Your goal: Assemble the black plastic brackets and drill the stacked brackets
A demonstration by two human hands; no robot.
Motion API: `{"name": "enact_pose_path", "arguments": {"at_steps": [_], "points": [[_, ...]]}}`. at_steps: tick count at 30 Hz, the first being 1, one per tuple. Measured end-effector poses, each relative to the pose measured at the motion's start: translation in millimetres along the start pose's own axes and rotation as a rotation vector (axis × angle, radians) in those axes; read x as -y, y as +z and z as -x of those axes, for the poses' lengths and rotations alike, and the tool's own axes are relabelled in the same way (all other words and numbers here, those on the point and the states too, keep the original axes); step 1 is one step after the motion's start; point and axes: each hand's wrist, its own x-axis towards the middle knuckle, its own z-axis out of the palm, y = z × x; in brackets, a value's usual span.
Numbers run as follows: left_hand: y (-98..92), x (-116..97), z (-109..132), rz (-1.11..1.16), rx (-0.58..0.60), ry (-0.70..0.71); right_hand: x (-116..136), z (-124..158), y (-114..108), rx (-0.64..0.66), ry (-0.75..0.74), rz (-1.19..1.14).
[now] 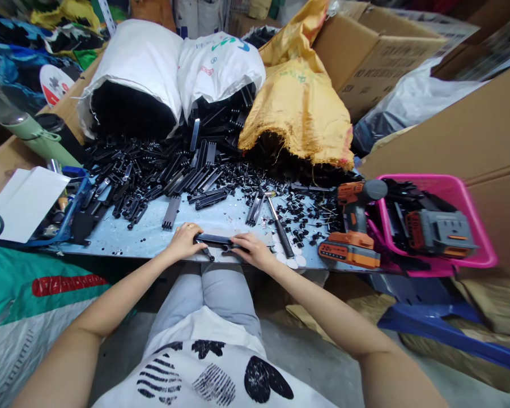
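Note:
At the table's near edge, a long black bar-shaped part (pixel 216 239) lies crosswise between my two hands. My left hand (pixel 184 241) has its fingers closed on the left end. On the right end, my right hand (pixel 253 249) is closed, with its fingertips over the part. A smaller black piece (pixel 207 253) shows just below the bar, near my left fingers. Right of my right hand lies a hammer (pixel 280 224) with a black handle. Flat black ribbed parts (pixel 171 212) rest beyond my hands.
Two white sacks (pixel 142 68) and a yellow sack (pixel 300 107) spill black parts across the back. An orange cordless drill (pixel 353 226) stands at right, beside a pink basket (pixel 484 243) holding a tool battery. At left are a blue tray (pixel 74 218) and a green bottle (pixel 42 139).

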Motion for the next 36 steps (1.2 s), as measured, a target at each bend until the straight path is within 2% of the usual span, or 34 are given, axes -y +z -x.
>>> {"name": "enact_pose_path", "arguments": {"at_steps": [2,4,7,10,12,14,15,17,19,21,23,25,26,28,30,33,36], "points": [[3.3,-14.3,0.1,-0.201,-0.003,0.195,-7.4,11.4,4.1,0.011,0.005,0.079],[13.6,-25.8,-4.5,-0.343,0.038,0.327,-14.8,19.6,6.0,0.011,0.033,0.239],[29.8,-33.3,-17.4,-0.458,0.048,0.374,-22.4,22.8,1.4,-0.052,0.095,0.433],[27.1,-37.8,-23.2,-0.443,-0.036,0.354,-15.0,17.1,-19.7,-0.067,0.036,0.409],[11.5,-48.6,-15.2,-0.328,-0.128,0.390,3.4,11.9,-43.7,-0.061,-0.054,0.264],[-9.3,-69.5,2.5,-0.090,-0.197,0.497,31.1,7.9,-69.6,-0.044,-0.170,0.011],[-19.1,-83.0,13.5,0.084,-0.203,0.568,46.5,6.6,-80.0,-0.037,-0.234,-0.140],[-32.5,-111.9,34.9,0.405,-0.175,0.621,76.3,5.0,-89.4,-0.031,-0.349,-0.432],[-34.2,-136.8,50.6,0.627,-0.209,0.625,99.8,3.7,-78.1,-0.122,-0.387,-0.675],[-24.8,-151.6,57.9,0.722,-0.344,0.572,113.9,1.3,-48.0,-0.362,-0.294,-0.838],[-9.4,-153.8,57.4,0.714,-0.489,0.508,116.8,-4.2,-10.5,-0.641,-0.128,-0.916],[6.1,-143.5,50.2,0.621,-0.576,0.504,106.4,-15.6,19.0,-0.783,0.006,-0.914],[12.6,-134.1,44.3,0.533,-0.610,0.538,95.4,-24.7,26.9,-0.780,0.035,-0.883],[22.5,-108.7,28.7,0.268,-0.690,0.592,61.6,-51.8,27.2,-0.651,0.016,-0.744],[29.5,-79.0,8.6,-0.043,-0.710,0.519,16.2,-91.0,12.2,-0.393,-0.076,-0.499],[38.4,-39.8,-27.7,-0.350,-0.451,0.280,-51.2,-160.2,-15.6,-0.161,-0.004,0.022],[43.7,-19.0,-69.3,-0.475,-0.233,0.166,-90.8,-216.4,-30.3,0.122,-0.049,0.400]]}}
